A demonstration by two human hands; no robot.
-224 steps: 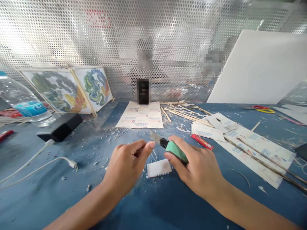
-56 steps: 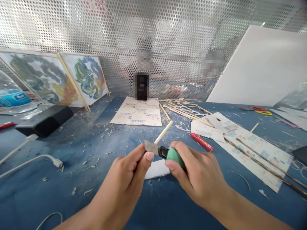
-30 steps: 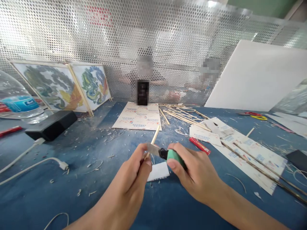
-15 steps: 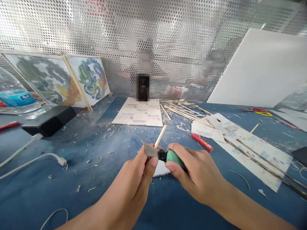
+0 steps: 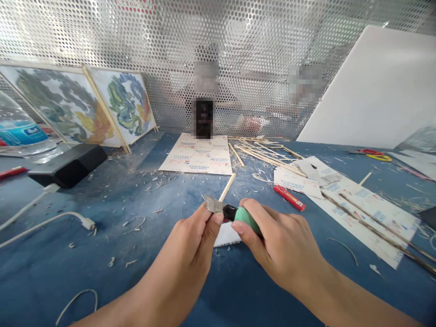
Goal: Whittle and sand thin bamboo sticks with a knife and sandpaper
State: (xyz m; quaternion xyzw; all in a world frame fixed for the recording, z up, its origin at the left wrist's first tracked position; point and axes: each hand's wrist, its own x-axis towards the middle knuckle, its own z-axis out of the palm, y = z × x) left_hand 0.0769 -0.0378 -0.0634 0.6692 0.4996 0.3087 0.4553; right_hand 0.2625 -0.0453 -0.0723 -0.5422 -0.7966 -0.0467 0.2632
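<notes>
Near the middle of the blue table (image 5: 153, 268), my left hand (image 5: 195, 240) is closed on a thin pale wooden stick (image 5: 227, 187), whose upper end points up and away. My right hand (image 5: 275, 240) grips the green handle of a knife (image 5: 248, 220). The wide grey blade (image 5: 214, 205) lies across the stick, close to my left thumb and pointing left. My fingers hide the stick's lower end. Under the hands lies a small white sheet (image 5: 227, 234).
Sandpaper sheets (image 5: 197, 156), thin wooden sticks (image 5: 269, 159) and a red box cutter (image 5: 289, 197) lie beyond the hands. At left are a black box (image 5: 70, 165), white cables, a bottle (image 5: 25, 136) and painted panels (image 5: 127, 102). Scissors (image 5: 374, 155) lie at right.
The view has shifted slightly. The knife's green handle looks more end-on, and the blade has turned a little over the stick. Both hands keep their holds.
</notes>
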